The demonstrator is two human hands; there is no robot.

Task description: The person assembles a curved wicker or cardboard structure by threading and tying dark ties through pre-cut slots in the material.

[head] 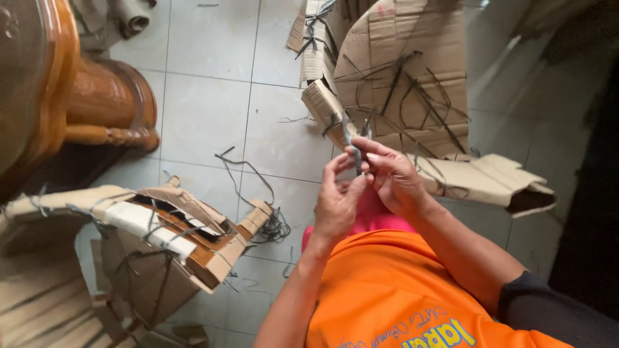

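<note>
1. As seen from my head camera, my left hand (pixel 336 205) and right hand (pixel 394 177) meet at centre frame, fingertips pinched together on a thin dark strap (pixel 353 145) that stands up between them.
2. Strap: narrow, flat and, I judge, light and springy; likely slick, so best gripped close to the fingertips where it is already pinched.
3. Cardboard wrapping (pixel 406 77), upper centre to upper right, lies on the tiled floor (pixel 206 116) crossed by more dark straps.
4. Cardboard-wrapped piece (pixel 167 232), lower left, torn open, with loose straps trailing beside it.
5. Varnished wooden furniture (pixel 84 96), upper left.
6. Orange shirt (pixel 393 290), lower centre, over pink cloth (pixel 374 216) below the hands.
</note>
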